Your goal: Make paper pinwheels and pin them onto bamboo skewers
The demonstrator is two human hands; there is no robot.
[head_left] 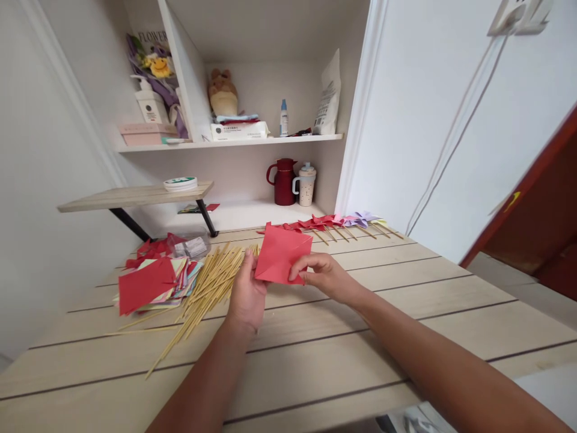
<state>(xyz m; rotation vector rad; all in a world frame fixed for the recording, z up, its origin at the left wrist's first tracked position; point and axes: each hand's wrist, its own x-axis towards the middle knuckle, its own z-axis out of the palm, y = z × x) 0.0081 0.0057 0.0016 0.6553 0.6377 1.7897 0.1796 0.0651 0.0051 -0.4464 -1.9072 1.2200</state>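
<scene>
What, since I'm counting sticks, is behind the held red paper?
Sticks show beside its left edge, and coloured paper shapes beyond its top. The red paper covers whatever lies behind it, so more sticks can't be confirmed.

Both bare forearms (419, 355) reach forward and converge. The left hand (249, 297) is palm-inward, thumb (247, 264) raised, other fingers mostly hidden; the right hand (325, 276) turns inward, thumb and index finger (303, 262) curled into a pinch.

The square red sheet (280, 251) is smooth, matt paper; the thin straight yellow-tan sticks (216, 276) look like bare wood. The pale dark-grooved desk (315, 367) has a matt wood-grain finish. The dark red handled jug (285, 185) looks glossy.
</scene>
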